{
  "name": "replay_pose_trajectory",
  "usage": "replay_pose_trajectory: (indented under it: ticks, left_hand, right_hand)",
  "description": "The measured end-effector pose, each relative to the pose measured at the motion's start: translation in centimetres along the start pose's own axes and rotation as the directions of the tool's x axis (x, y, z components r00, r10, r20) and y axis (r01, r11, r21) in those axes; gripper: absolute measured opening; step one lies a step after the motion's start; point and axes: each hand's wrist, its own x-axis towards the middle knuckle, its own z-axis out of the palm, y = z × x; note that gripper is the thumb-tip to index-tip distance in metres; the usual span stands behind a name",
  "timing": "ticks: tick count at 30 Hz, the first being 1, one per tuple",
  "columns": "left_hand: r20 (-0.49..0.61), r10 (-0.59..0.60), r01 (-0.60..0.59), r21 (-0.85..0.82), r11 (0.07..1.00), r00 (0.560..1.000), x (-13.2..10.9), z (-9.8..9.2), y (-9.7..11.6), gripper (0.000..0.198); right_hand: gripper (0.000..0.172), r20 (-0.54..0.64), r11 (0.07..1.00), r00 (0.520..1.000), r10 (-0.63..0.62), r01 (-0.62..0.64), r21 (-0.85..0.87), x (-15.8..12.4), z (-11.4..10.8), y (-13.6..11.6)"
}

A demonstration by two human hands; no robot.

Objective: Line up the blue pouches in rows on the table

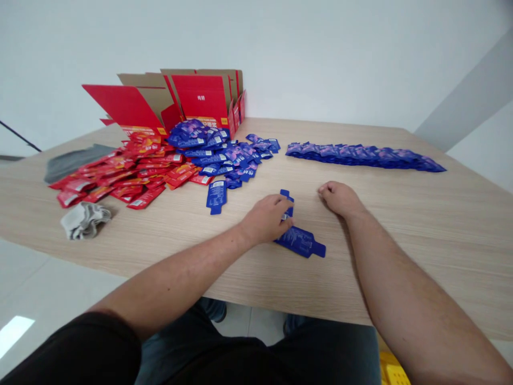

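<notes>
My left hand (pixel 267 218) is closed over a blue sachet (pixel 285 194), with thumb and fingers at its edge; my palm hides part of it. Just below, a second blue sachet (pixel 300 242) lies flat, its spout end pointing right, and its left end sits under my hand. My right hand (pixel 340 198) rests on the table with its fingers curled in, and nothing shows in it. A single blue sachet (pixel 217 197) lies left of my left hand, near a loose heap of blue sachets (pixel 224 155).
Red sachets (pixel 132 171) are piled at the left, before open red cartons (pixel 200 99). A long overlapping row of blue sachets (pixel 360 156) lies at the back right. A crumpled grey-white cloth (pixel 85 219) and a grey cloth (pixel 76 162) lie at the left of the table (pixel 420 235).
</notes>
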Motion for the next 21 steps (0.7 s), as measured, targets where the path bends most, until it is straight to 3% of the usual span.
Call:
replay_pose_trajectory:
  ticks: [3, 6, 10, 12, 17, 21]
  left_hand:
    - [-0.097, -0.172, 0.181, 0.104, 0.978, 0.98, -1.2, -2.8, -2.2, 0.039]
    - [-0.167, -0.355, 0.39, 0.297, 0.872, 0.92, -2.8, -5.3, -5.3, 0.046]
    - [-0.121, -0.611, 0.597, 0.427, 0.679, 0.782, -4.0, -6.6, -8.8, 0.067]
    - [-0.058, -0.672, 0.612, 0.477, 0.631, 0.738, -4.3, -6.7, -9.6, 0.068]
    - [0.077, -0.665, 0.539, 0.522, 0.661, 0.743, -4.8, -7.4, -9.3, 0.054]
    - [0.118, -0.589, 0.458, 0.513, 0.726, 0.8, -5.4, -8.1, -8.3, 0.059]
  right_hand:
    - [0.031, 0.001, 1.0, 1.0, -0.003, 0.003, 0.006, -0.1, -0.1, -0.3]
    - [0.032, 0.008, 1.0, 1.0, 0.007, -0.006, -0.006, -0.1, -0.1, -0.6]
    - [0.034, 0.015, 1.0, 1.0, 0.01, -0.009, -0.026, -0.1, -0.2, -0.9]
    - [0.034, 0.02, 1.0, 1.0, 0.004, -0.003, -0.029, -0.1, -0.3, -0.9]
    - [0.032, 0.026, 1.0, 1.0, -0.006, 0.007, -0.014, -0.3, -0.4, -1.0]
    - [0.029, 0.019, 0.999, 0.999, -0.045, 0.044, 0.019, -0.5, -0.4, -1.4]
